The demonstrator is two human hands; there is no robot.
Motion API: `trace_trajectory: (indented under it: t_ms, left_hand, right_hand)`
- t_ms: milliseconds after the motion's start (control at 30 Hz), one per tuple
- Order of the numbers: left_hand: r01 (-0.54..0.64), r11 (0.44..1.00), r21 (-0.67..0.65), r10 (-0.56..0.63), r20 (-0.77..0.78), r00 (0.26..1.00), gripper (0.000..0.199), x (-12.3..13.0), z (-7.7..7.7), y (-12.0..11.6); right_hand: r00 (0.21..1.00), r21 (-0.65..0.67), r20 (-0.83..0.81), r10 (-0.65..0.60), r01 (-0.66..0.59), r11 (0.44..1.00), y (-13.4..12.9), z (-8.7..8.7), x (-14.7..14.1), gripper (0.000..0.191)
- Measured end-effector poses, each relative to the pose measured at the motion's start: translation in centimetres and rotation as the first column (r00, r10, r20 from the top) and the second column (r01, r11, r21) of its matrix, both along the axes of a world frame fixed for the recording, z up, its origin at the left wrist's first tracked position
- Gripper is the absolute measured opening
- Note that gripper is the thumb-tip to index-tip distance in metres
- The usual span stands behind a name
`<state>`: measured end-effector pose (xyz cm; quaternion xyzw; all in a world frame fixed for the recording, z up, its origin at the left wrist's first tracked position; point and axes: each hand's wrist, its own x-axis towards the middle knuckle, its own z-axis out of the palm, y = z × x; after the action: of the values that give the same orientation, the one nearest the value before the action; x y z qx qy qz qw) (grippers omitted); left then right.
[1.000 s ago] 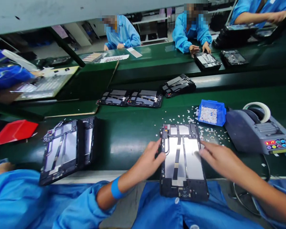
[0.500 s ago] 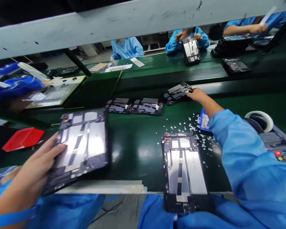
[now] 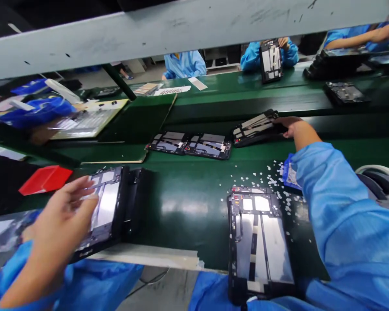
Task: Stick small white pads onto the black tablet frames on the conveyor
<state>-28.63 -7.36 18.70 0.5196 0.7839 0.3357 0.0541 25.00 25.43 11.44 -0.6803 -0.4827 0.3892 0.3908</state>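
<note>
My right hand [image 3: 291, 126] grips the end of an opened tablet [image 3: 254, 128] with bare inner parts, its right end tilted up at the back of the bench. At the left, my left hand [image 3: 65, 211] lies over the left edge of another opened tablet [image 3: 108, 205], thumb and fingers apart. That tablet rests on a dark stack [image 3: 134, 198]; the other fingers are partly hidden. Two more opened tablets, one at the left [image 3: 168, 142] and one at the right [image 3: 209, 145], lie end to end. Close to my body sits a pile of tablets [image 3: 262, 242].
Small white scraps [image 3: 275, 179] are scattered beside a blue packet [image 3: 291, 172]. A tape roll [image 3: 387, 175] stands at the right, a red tray [image 3: 45, 179] at the left. A white beam [image 3: 181, 34] crosses above. Across the bench, a co-worker [image 3: 272, 58] holds a tablet.
My left hand has lowered its tablet onto the stack and loosened its fingers. The tablet in my right hand has its right end raised more. The view has shifted left.
</note>
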Motion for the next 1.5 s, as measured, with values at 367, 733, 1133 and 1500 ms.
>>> trace_trajectory:
  t_ms: [367, 733, 1133, 1500]
  left_hand:
    - [0.485, 0.843, 0.231, -0.264, 0.964, 0.000, 0.064, 24.6, -5.3, 3.1]
    - [0.796, 0.605, -0.009, -0.280, 0.934, 0.224, 0.024, 22.8, -7.6, 1.0]
    - [0.832, 0.510, -0.218, -0.671, 0.504, 0.543, 0.074, 22.3, -10.7, -3.2]
    - [0.746, 0.643, -0.174, -0.752, -0.325, 0.573, 0.025, 23.4, -10.5, 1.9]
  right_hand:
    - [0.809, 0.159, -0.582, 0.079, 0.018, 0.987, -23.9, 2.9, -5.5, 0.029]
    - [0.782, -0.099, -0.546, 0.300, -0.416, 0.904, -47.4, -3.9, 1.8, 0.068]
    - [0.922, 0.038, 0.093, 0.376, -0.381, 0.924, -42.5, -7.6, 0.2, 0.075]
    - [0.891, 0.263, 0.323, 0.318, -0.408, 0.874, -38.4, -3.2, -0.6, 0.038]
